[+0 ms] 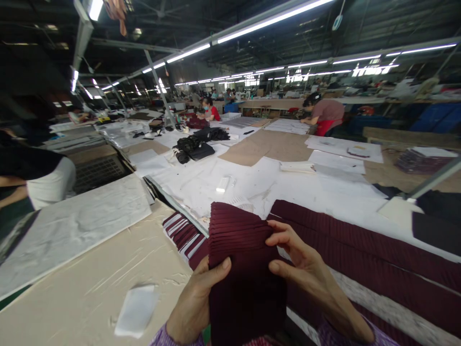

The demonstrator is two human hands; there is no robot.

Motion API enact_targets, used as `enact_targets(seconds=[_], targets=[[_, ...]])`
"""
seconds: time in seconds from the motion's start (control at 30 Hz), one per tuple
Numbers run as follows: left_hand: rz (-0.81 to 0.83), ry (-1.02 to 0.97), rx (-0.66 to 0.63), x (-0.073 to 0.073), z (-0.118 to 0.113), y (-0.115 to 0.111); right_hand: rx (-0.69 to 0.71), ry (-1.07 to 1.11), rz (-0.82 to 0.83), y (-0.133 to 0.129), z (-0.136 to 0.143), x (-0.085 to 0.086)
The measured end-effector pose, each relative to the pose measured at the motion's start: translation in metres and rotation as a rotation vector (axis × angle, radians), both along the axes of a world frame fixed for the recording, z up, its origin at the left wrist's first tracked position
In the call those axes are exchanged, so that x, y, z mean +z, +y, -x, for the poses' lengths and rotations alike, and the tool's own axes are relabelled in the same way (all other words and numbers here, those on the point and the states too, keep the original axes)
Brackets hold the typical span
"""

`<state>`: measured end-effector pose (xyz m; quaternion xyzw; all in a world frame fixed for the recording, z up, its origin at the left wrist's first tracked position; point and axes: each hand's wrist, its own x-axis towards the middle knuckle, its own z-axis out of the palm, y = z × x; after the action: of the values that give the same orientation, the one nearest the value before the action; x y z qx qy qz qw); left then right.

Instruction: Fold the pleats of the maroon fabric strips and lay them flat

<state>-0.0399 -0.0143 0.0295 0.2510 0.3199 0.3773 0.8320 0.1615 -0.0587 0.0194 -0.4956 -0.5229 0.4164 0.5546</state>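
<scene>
Left hand (194,302) grips maroon pleated fabric piece (241,259) at near centre, thumb across front, fingers hidden behind. Right hand (306,269) pinches piece's right edge, thumb and fingers closed on it. Piece held upright above table edge. More maroon pleated strips (360,250) lie right on white paper-covered table (252,182). Stack of maroon and white pieces (183,235) just left of held piece. Black garments (194,146) far centre. Person in red top (212,113) far behind.

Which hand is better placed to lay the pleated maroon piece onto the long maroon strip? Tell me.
Right, probably. The right hand pinches the pleated maroon piece at the edge nearest the long maroon strip; the left hand grips its far side.
</scene>
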Motion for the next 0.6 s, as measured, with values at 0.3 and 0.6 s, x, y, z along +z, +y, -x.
enact_targets(seconds=[0.3, 0.6], targets=[[-0.019, 0.021, -0.005, 0.003, 0.001, 0.001, -0.001, 0.051, 0.074, 0.000, 0.007, -0.001], [-0.002, 0.019, 0.040, 0.003, 0.002, 0.004, -0.041, 0.087, 0.010, -0.003, 0.013, -0.006]])
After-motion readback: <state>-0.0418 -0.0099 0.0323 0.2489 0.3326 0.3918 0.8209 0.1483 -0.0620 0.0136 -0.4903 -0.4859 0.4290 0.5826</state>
